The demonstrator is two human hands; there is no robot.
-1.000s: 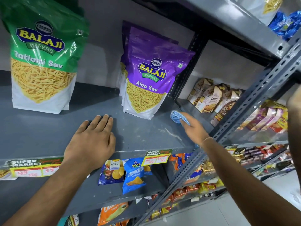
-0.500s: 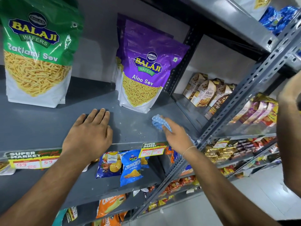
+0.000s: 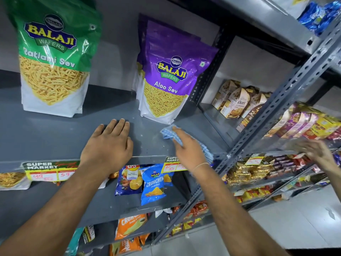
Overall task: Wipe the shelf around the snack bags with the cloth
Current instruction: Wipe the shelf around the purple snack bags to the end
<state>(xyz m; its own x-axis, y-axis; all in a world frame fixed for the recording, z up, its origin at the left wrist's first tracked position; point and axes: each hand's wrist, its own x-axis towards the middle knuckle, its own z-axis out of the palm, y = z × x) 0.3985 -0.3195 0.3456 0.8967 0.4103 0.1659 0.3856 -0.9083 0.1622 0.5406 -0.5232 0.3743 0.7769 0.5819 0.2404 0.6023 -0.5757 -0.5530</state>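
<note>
A grey metal shelf (image 3: 55, 137) carries two upright snack bags: a green Ratlami Sev bag (image 3: 53, 58) at the left and a purple Aloo Sev bag (image 3: 169, 78) in the middle, with more purple bags behind it. My left hand (image 3: 108, 145) lies flat, palm down, on the shelf between the two bags. My right hand (image 3: 188, 146) presses a blue checked cloth (image 3: 168, 133) onto the shelf just in front of the purple bag's lower right corner.
A perforated grey upright (image 3: 273, 111) rises right of my right hand. Beyond it stand biscuit boxes (image 3: 234, 100) and wrapped snacks. Another person's hand (image 3: 317, 152) reaches in at the far right. Small chip bags (image 3: 151, 183) sit on the shelf below, behind price tags (image 3: 49, 170).
My right hand has slid the cloth leftward along the shelf, from the right edge toward the purple bag's front. My left hand has stayed flat in place. Another hand has appeared at the right.
</note>
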